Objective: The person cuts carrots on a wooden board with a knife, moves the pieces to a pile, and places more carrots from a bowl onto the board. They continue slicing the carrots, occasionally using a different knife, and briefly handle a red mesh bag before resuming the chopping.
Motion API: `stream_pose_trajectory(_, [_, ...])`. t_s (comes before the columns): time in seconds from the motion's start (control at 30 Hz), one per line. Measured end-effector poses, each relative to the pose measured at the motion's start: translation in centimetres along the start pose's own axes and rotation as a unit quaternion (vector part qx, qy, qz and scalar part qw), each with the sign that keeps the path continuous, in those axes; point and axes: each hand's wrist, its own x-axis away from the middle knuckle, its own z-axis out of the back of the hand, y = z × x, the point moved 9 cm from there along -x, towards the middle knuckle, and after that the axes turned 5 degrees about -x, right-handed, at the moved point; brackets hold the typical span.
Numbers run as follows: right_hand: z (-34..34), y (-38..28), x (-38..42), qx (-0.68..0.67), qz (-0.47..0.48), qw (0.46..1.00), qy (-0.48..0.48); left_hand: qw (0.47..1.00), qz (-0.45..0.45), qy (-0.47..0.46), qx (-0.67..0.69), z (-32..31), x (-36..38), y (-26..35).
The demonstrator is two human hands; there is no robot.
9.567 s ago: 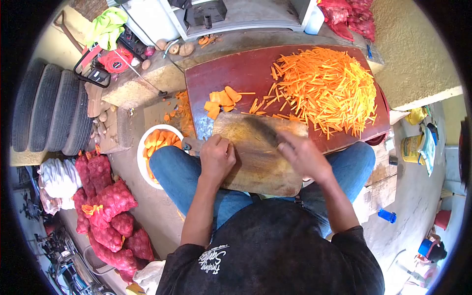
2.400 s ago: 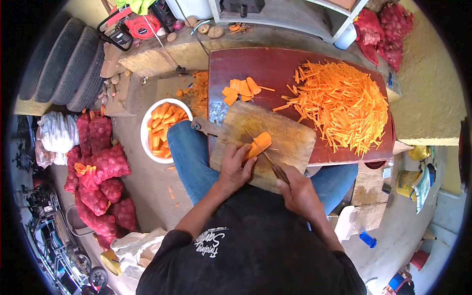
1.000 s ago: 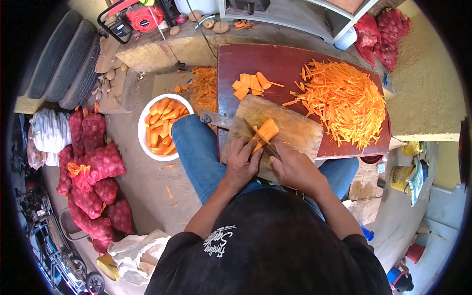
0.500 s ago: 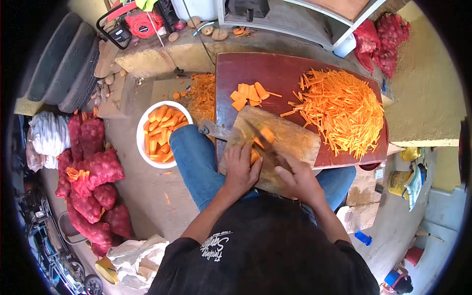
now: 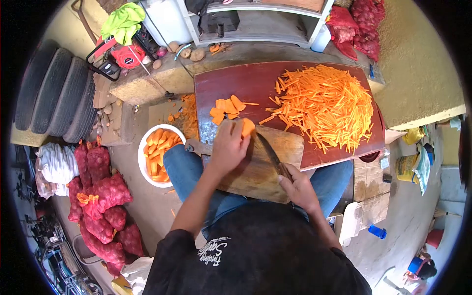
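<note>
A: What has just changed under your 2 hands?

B: Your left hand (image 5: 229,150) has moved from the middle of the cutting board (image 5: 258,179) to its far left, taking the carrot piece (image 5: 248,128) along. Your knife (image 5: 269,151) is no longer across the carrot; that cut looks finished, so the work now seems to be between cutting and setting aside.

A: How are you gripping?

B: Your left fingers are curled nearly closed around the carrot piece, which shows past your fingertips; whether it rests on the board or is lifted, I cannot tell. Your right hand (image 5: 301,189) is closed around the knife handle, blade slanting away from you over the board, its tip near the carrot. I cannot tell whether they touch.

A: And what lies around you?

B: The flat carrot slices (image 5: 226,105) are just beyond your left hand on the red table (image 5: 231,81), and the heap of carrot sticks (image 5: 327,108) sits farther right. To your left, the white tub (image 5: 142,156) holds peeled carrots (image 5: 157,152), well apart from the slices
</note>
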Motion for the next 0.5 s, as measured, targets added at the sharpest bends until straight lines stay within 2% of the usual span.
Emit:
stream_pose_trajectory(0.13, [-0.5, -0.6, -0.5, 0.059, -0.028, 0.996, -0.066, 0.999, -0.003, 0.009, -0.034, 0.0, -6.0, -2.3])
stream_pose_trajectory(0.27, [-0.2, -1.5, -1.2, 0.115, 0.0, 0.991, -0.072, 0.997, -0.016, -0.007, -0.081, -1.9, -11.1, -5.0])
stream_pose_trajectory(0.4, [0.2, -0.6, -1.2, 0.122, -0.005, 0.991, -0.051, 0.998, -0.019, -0.039, -0.046, -3.5, -13.9, -7.6])
stream_pose_trajectory(0.5, [0.7, -0.2, -1.3, 0.128, -0.014, 0.991, -0.034, 0.983, -0.009, -0.18, -0.026, -5.8, -15.1, -10.2])
